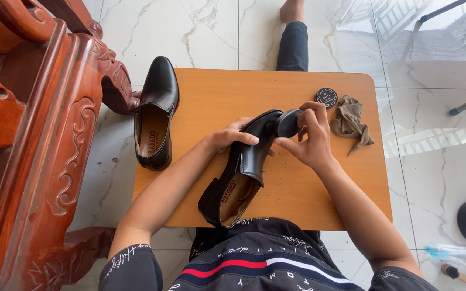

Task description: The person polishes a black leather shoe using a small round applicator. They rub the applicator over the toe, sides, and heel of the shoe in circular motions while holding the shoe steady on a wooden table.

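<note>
Black leather shoe (244, 172) is held above the small orange table (200, 97), its long axis running diagonally, heel near the body, toe pointing up and right. The left hand (232, 134) is clasped over its upper; the right hand (309, 134) is closed around the toe. A second shoe (157, 110) rests at the table's left edge.

Both our forearms converge inward; our left hand (232, 136) lies with fingers (246, 138) curled in a grip, our right hand (309, 134) with fingers bent and clasping.

round black tin (327, 97) on table (217, 86), labelled lid
</note>
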